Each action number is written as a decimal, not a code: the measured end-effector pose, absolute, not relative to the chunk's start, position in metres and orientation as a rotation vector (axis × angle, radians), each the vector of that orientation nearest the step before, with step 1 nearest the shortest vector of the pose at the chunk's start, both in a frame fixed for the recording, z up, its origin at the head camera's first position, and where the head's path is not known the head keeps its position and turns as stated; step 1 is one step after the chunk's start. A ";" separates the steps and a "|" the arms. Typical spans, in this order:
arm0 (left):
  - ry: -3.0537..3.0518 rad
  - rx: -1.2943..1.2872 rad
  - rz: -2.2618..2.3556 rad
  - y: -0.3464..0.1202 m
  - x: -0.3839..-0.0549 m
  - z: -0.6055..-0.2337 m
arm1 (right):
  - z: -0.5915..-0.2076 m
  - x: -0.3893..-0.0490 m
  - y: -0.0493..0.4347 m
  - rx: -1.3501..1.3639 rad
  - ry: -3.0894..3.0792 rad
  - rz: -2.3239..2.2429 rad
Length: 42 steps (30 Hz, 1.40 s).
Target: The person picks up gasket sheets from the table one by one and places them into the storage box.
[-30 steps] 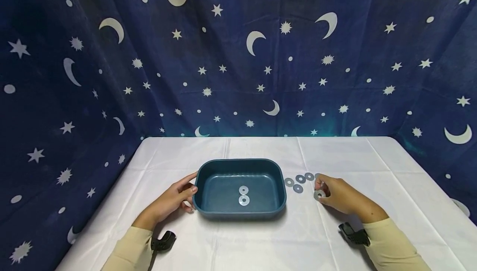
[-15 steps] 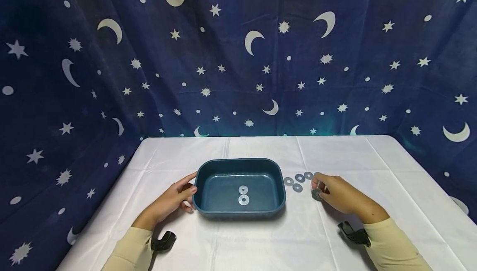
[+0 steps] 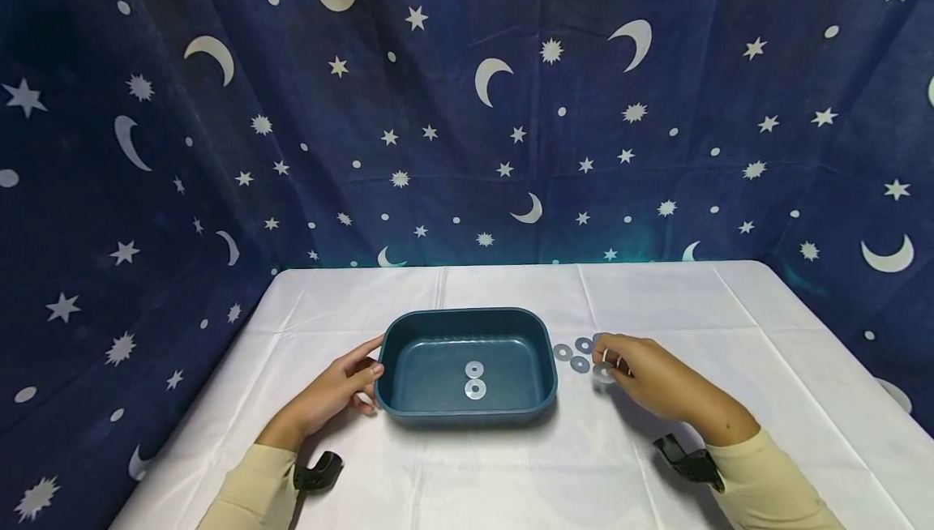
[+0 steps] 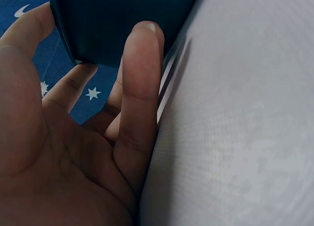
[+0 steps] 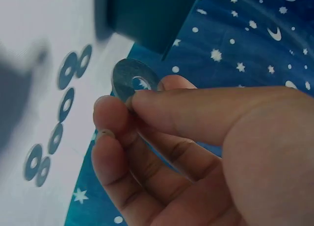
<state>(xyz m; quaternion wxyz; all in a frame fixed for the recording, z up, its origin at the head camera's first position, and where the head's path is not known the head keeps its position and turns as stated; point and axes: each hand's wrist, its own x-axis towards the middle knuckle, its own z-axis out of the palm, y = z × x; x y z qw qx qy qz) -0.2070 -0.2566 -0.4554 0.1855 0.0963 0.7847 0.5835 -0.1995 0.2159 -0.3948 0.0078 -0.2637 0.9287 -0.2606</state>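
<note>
My left hand (image 3: 328,388) rests at the left end of a dark teal rectangular tub (image 3: 467,418), its thumb and index finger touching the rim. In the left wrist view, the other fingers (image 4: 140,88) lie beside the tub's outer wall, close to the tablecloth. My right hand (image 3: 657,376) pinches a flat metal washer (image 5: 122,76) between thumb and fingertips, to the right of the tub. Two washers (image 3: 475,389) lie on the tub's floor. Several more washers (image 5: 66,71) lie flat on the table between the tub and my right hand, which partly hides some in the head view.
A white cloth with fold creases covers the table (image 3: 511,481). Behind it and along the left hangs a dark blue curtain (image 3: 438,108) printed with moons and stars. Each wrist carries a black strap device (image 3: 319,472).
My right hand has moved left toward the tub with the washer pinched in it. My left hand keeps its place at the tub. The head view has shifted slightly.
</note>
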 end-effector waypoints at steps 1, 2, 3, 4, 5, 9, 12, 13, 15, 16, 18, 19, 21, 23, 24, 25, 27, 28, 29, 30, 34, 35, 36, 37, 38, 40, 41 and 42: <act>2.210 0.272 1.646 -0.257 -0.207 -0.455 | -0.393 -0.198 0.214 -0.835 2.912 -0.821; 2.210 0.273 1.648 -0.257 -0.207 -0.455 | -0.392 -0.197 0.213 -0.847 2.918 -0.829; 2.209 0.272 1.651 -0.257 -0.207 -0.455 | -0.390 -0.196 0.211 -0.860 2.924 -0.838; 2.208 0.271 1.655 -0.257 -0.207 -0.455 | -0.388 -0.195 0.210 -0.875 2.932 -0.844; 2.206 0.270 1.657 -0.256 -0.207 -0.455 | -0.387 -0.193 0.208 -0.892 2.938 -0.849; 2.201 0.278 1.661 -0.256 -0.207 -0.454 | -0.381 -0.188 0.202 -0.977 2.957 -0.868; 2.193 0.294 1.665 -0.256 -0.208 -0.454 | -0.378 -0.184 0.196 -1.047 2.969 -0.892; 2.189 0.295 1.671 -0.256 -0.208 -0.453 | -0.377 -0.183 0.193 -1.070 2.971 -0.900; 2.185 0.307 1.679 -0.255 -0.209 -0.452 | -0.375 -0.182 0.188 -1.110 2.981 -0.903; 2.184 0.310 1.681 -0.255 -0.209 -0.451 | -0.375 -0.182 0.185 -1.119 2.980 -0.904; 2.180 0.316 1.687 -0.255 -0.210 -0.450 | -0.373 -0.183 0.179 -1.134 2.965 -0.914; 2.181 0.318 1.686 -0.255 -0.210 -0.450 | -0.373 -0.184 0.177 -1.136 2.952 -0.920; 2.184 0.313 1.682 -0.255 -0.210 -0.449 | -0.372 -0.186 0.171 -1.149 2.924 -0.931; 2.185 0.303 1.679 -0.255 -0.210 -0.449 | -0.372 -0.189 0.165 -1.173 2.892 -0.956; 2.188 0.298 1.677 -0.255 -0.209 -0.449 | -0.372 -0.191 0.162 -1.186 2.883 -0.959; 2.189 0.293 1.677 -0.256 -0.209 -0.449 | -0.373 -0.192 0.159 -1.201 2.878 -0.957; 2.189 0.289 1.680 -0.256 -0.208 -0.449 | -0.374 -0.195 0.154 -1.221 2.860 -0.962; 2.189 0.288 1.681 -0.256 -0.208 -0.449 | -0.374 -0.196 0.151 -1.215 2.846 -0.965; 2.188 0.288 1.683 -0.255 -0.207 -0.449 | -0.374 -0.198 0.148 -1.209 2.835 -0.966; 2.187 0.286 1.684 -0.255 -0.207 -0.450 | -0.375 -0.199 0.146 -1.206 2.822 -0.964; 2.184 0.285 1.683 -0.256 -0.206 -0.451 | -0.376 -0.204 0.136 -1.170 2.759 -0.957; 2.184 0.286 1.683 -0.256 -0.206 -0.451 | -0.377 -0.205 0.133 -1.165 2.752 -0.946; 2.184 0.287 1.682 -0.256 -0.206 -0.451 | -0.378 -0.206 0.131 -1.160 2.746 -0.931; 2.184 0.288 1.683 -0.257 -0.205 -0.451 | -0.379 -0.208 0.129 -1.157 2.740 -0.914; 2.183 0.288 1.686 -0.257 -0.205 -0.451 | -0.380 -0.209 0.126 -1.169 2.738 -0.899; 2.183 0.289 1.685 -0.257 -0.205 -0.452 | -0.383 -0.211 0.122 -1.185 2.738 -0.869; 2.181 0.289 1.687 -0.257 -0.205 -0.452 | -0.384 -0.213 0.120 -1.192 2.739 -0.856; 2.179 0.288 1.690 -0.257 -0.205 -0.453 | -0.385 -0.214 0.118 -1.204 2.740 -0.844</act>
